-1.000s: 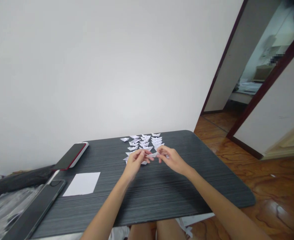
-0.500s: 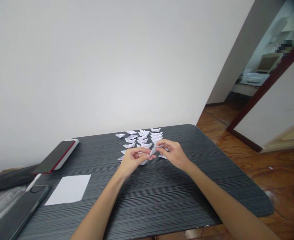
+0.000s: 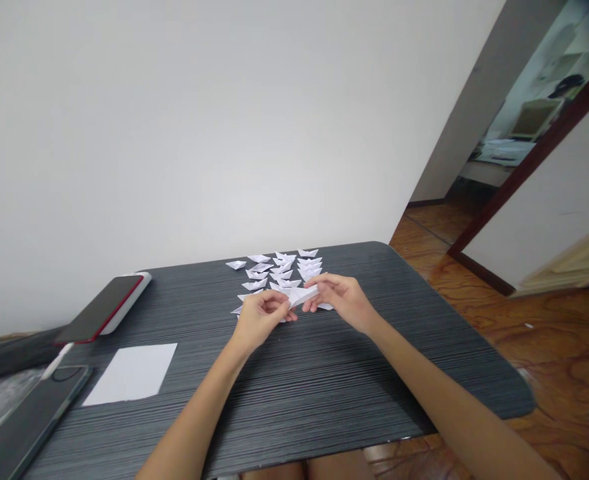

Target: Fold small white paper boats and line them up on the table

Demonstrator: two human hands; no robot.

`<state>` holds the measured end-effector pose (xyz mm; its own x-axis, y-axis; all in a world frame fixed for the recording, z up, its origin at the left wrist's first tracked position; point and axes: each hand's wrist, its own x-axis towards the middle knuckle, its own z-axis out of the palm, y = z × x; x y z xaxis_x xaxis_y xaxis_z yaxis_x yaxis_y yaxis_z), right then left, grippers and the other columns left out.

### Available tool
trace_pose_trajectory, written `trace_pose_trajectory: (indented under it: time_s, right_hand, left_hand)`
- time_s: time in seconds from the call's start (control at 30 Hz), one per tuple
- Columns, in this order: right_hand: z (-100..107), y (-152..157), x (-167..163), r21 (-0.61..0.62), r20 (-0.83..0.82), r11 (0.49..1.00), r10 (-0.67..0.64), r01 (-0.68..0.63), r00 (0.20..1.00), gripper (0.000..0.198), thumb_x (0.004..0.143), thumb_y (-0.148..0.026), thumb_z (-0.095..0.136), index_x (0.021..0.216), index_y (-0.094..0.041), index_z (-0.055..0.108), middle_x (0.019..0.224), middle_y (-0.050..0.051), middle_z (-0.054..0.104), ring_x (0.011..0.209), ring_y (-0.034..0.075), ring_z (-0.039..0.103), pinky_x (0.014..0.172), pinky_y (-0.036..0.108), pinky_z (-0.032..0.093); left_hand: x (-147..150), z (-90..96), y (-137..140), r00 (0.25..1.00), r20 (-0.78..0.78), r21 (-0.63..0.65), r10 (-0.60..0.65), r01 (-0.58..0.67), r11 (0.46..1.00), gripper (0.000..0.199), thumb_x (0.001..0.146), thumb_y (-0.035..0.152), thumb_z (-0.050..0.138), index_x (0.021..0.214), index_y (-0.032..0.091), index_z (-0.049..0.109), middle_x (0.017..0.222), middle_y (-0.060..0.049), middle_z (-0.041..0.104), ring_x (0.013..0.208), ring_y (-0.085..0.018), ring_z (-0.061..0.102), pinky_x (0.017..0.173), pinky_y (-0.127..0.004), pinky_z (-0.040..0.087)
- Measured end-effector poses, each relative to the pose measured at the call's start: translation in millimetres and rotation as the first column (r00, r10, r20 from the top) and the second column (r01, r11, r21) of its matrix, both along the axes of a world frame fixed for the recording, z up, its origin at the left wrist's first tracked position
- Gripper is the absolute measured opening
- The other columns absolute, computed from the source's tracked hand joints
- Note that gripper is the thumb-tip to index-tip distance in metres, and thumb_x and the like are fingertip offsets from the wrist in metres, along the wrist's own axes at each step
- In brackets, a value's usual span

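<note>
wall (image 3: 199, 120) plain white | table (image 3: 324, 387) dark striped | floor (image 3: 549, 347) glossy wood | doorway (image 3: 519, 127) open

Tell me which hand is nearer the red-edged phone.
Left. The left hand is at the table's middle, with bare tabletop between it and the phone at the far left edge. The right hand is farther right, both pinching a folded paper.

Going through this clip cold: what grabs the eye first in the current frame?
The two bare hands meet over the middle of the dark striped table, the left hand and right hand pinching a small folded white paper piece between them. Just behind them lie rows of small folded paper boats. At the left sit a blank white sheet and a red-edged phone.
</note>
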<state>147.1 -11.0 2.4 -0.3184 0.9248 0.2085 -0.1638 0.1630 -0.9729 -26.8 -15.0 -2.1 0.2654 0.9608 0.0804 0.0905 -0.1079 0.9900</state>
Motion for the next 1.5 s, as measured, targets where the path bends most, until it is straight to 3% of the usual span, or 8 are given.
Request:
trace_pose_trajectory:
  time_s: [0.13, 0.47, 0.6, 0.77, 0.97, 1.13, 1.27, 1.5]
  right_hand:
    - [0.8, 3.9, 8.3, -0.164, -0.095, 0.982, 0.074, -0.089, 0.993, 0.034, 0.074, -0.043, 0.052, 0.081, -0.011, 0.059, 0.064, 0.008, 0.066, 0.062, 0.015, 0.063, 0.060, 0.027, 0.046]
    - [-4.3, 8.2, 22.0, -0.281, 0.100, 0.924, 0.297, -0.260, 0.950, 0.021, 0.060, -0.021, 0.067, 0.077, -0.009, 0.064, 0.071, 0.007, 0.067, 0.061, 0.011, 0.059, 0.061, 0.023, 0.044]
    - [-11.1, 10.6, 22.0, -0.303, 0.144, 0.930, 0.260, -0.208, 0.955, 0.018, 0.057, -0.021, 0.068, 0.068, -0.009, 0.064, 0.066, 0.006, 0.067, 0.059, 0.011, 0.059, 0.059, 0.023, 0.044]
    - [-13.8, 11.1, 21.6, -0.329, 0.143, 0.937, 0.174, -0.119, 0.974, 0.018, 0.057, -0.022, 0.069, 0.064, -0.009, 0.060, 0.064, 0.007, 0.067, 0.059, 0.013, 0.061, 0.057, 0.023, 0.045]
    - [-10.0, 9.3, 19.6, -0.257, 0.054, 0.963, 0.100, -0.083, 0.994, 0.023, 0.056, -0.023, 0.070, 0.061, -0.012, 0.051, 0.059, 0.004, 0.065, 0.057, 0.013, 0.062, 0.055, 0.023, 0.044]
    - [-8.0, 7.7, 14.8, -0.180, 0.008, 0.981, 0.070, -0.068, 0.997, 0.023, 0.058, -0.024, 0.070, 0.069, -0.013, 0.054, 0.062, 0.003, 0.066, 0.065, 0.017, 0.064, 0.059, 0.025, 0.047]
    - [-7.9, 5.8, 11.8, -0.109, -0.006, 0.992, 0.066, -0.066, 0.998, 0.019, 0.063, -0.026, 0.066, 0.074, -0.013, 0.058, 0.070, 0.005, 0.067, 0.072, 0.019, 0.065, 0.067, 0.030, 0.049]
    - [-1.2, -3.3, 11.9, -0.009, 0.031, 0.997, 0.082, -0.082, 0.996, 0.021, 0.067, -0.027, 0.063, 0.082, -0.013, 0.060, 0.080, 0.007, 0.067, 0.081, 0.019, 0.063, 0.079, 0.034, 0.047]
  left_hand:
    - [-2.5, 1.6, -0.7, 0.999, -0.035, 0.022, 0.024, -0.024, 0.999, 0.020, 0.067, 0.029, 0.060, 0.069, 0.010, 0.056, 0.056, -0.005, 0.064, 0.052, -0.016, 0.062, 0.056, -0.026, 0.051]
    - [-3.7, 3.3, -2.4, 0.996, -0.081, 0.051, -0.036, 0.040, 0.998, 0.013, 0.066, 0.025, 0.059, 0.068, 0.012, 0.058, 0.055, -0.003, 0.062, 0.051, -0.014, 0.061, 0.053, -0.024, 0.050]
    - [-2.2, 2.5, -3.4, 0.992, -0.081, 0.076, -0.099, 0.105, 0.992, 0.011, 0.066, 0.023, 0.058, 0.071, 0.013, 0.057, 0.058, -0.001, 0.061, 0.051, -0.012, 0.059, 0.051, -0.022, 0.049]
    - [-4.3, 2.7, -4.6, 0.984, -0.140, 0.165, -0.107, 0.130, 0.978, 0.011, 0.070, 0.019, 0.051, 0.073, 0.013, 0.059, 0.066, -0.004, 0.062, 0.059, -0.014, 0.060, 0.060, -0.026, 0.050]
    - [-6.4, 3.4, -6.1, 0.989, -0.129, 0.280, -0.077, 0.111, 0.954, 0.019, 0.066, 0.019, 0.057, 0.083, 0.014, 0.061, 0.086, -0.007, 0.062, 0.075, -0.016, 0.060, 0.073, -0.028, 0.048]
    - [0.7, -5.7, -4.6, 0.997, -0.035, 0.275, 0.075, -0.062, 0.959, 0.014, 0.071, 0.027, 0.055, 0.074, 0.013, 0.058, 0.067, -0.005, 0.062, 0.061, -0.014, 0.060, 0.061, -0.025, 0.049]
    - [2.2, -11.6, -3.0, 0.987, 0.057, 0.240, 0.152, -0.161, 0.957, 0.016, 0.071, 0.027, 0.056, 0.078, 0.013, 0.054, 0.062, -0.003, 0.062, 0.059, -0.014, 0.060, 0.060, -0.024, 0.048]
    - [4.0, -8.1, -4.7, 0.970, 0.121, 0.199, 0.211, -0.232, 0.952, 0.019, 0.069, 0.025, 0.059, 0.080, 0.012, 0.053, 0.057, -0.002, 0.061, 0.053, -0.012, 0.058, 0.054, -0.022, 0.046]
